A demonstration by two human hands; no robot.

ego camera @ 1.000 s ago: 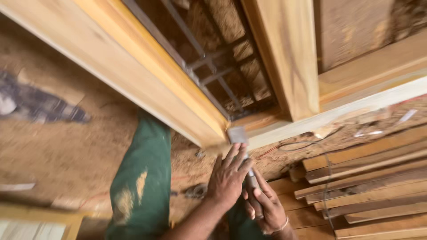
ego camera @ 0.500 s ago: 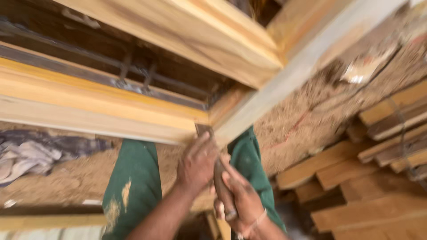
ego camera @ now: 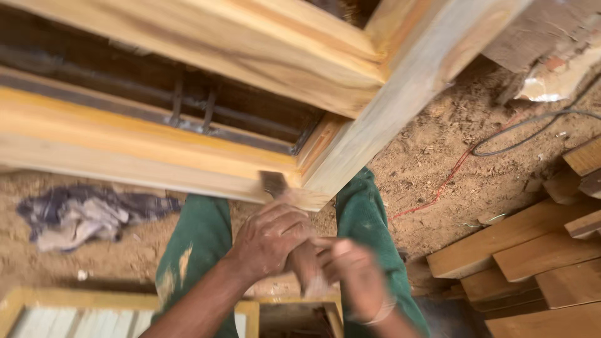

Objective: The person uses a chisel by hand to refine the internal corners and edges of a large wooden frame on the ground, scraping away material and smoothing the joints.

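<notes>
A large wooden frame (ego camera: 188, 156) with metal bars inside spans the top of the head view. Its corner joint sits just above my hands. My left hand (ego camera: 266, 241) is wrapped around the upper shaft of a chisel (ego camera: 275, 184), whose flat blade touches the frame's lower rail beside the corner. My right hand (ego camera: 354, 278), blurred, grips the chisel's handle from behind, lower down. Both hands hover over my knees in green trousers (ego camera: 194, 250).
Sawdust covers the ground. A crumpled grey cloth (ego camera: 81, 216) lies at left. Stacked wooden planks (ego camera: 532, 250) sit at right, with a black cable (ego camera: 519, 128) and a red wire (ego camera: 451, 178) on the ground. A smaller yellow-framed panel (ego camera: 125, 307) lies below.
The view has swung left and closer to the frame corner. My hands have shifted along the chisel, whose blade stays at the corner of the lower rail.
</notes>
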